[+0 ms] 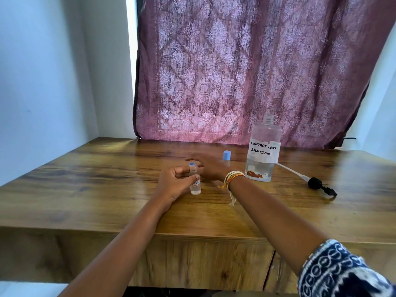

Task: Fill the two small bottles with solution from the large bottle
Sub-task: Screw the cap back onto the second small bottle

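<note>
Left hand (171, 183) grips small bottle (195, 181); right hand (205, 166) (fingers relaxed) beside large bottle (262, 151).

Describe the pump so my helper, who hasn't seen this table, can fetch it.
On the wooden table, look right of the large labelled bottle. The pump lies flat there: a black head on a long white tube, the only black thing on the table.

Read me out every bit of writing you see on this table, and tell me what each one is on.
"CONTACT LENS SOLUTION": handwritten in black, on two lines, on the white paper label taped to the large clear plastic bottle.
Printing on the small clear bottle that the left hand pinches: too small and blurred to read.
No text shows on the blue-capped small bottle behind the right hand, nor on the black pump head.
</note>
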The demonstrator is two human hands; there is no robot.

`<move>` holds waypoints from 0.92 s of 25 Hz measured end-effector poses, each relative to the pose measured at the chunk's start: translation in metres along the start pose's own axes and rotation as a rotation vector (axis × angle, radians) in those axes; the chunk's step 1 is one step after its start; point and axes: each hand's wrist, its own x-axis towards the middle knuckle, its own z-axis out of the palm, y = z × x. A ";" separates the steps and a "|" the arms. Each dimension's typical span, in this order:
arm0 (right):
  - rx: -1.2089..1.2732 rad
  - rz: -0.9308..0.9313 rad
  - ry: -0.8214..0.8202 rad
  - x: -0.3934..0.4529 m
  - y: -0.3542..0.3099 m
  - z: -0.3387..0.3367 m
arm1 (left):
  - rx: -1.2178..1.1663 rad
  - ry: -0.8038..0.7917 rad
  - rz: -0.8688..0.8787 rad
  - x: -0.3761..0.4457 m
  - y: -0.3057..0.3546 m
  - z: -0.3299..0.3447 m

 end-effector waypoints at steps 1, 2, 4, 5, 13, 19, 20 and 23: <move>-0.035 -0.024 -0.014 0.004 0.001 0.002 | 0.008 0.003 -0.001 0.001 0.000 0.000; -0.060 -0.046 -0.017 0.006 0.001 0.005 | 0.009 0.005 -0.003 0.002 0.000 0.000; -0.082 -0.100 0.016 0.011 0.004 0.012 | -0.005 0.001 -0.002 0.002 0.000 0.001; -0.086 -0.116 0.043 0.011 0.005 0.014 | -0.006 -0.007 0.004 0.002 0.000 0.001; 0.103 -0.241 0.179 -0.028 0.007 0.014 | 0.032 -0.042 0.036 0.002 -0.002 0.003; 0.613 -0.031 0.420 -0.038 -0.002 0.012 | 0.055 -0.029 0.059 0.000 0.000 0.004; 0.690 -0.028 0.466 -0.039 -0.004 0.012 | 0.053 -0.033 0.054 0.000 0.001 0.004; 0.928 -0.036 0.549 -0.045 -0.008 0.008 | 0.035 -0.028 0.046 -0.001 0.002 0.005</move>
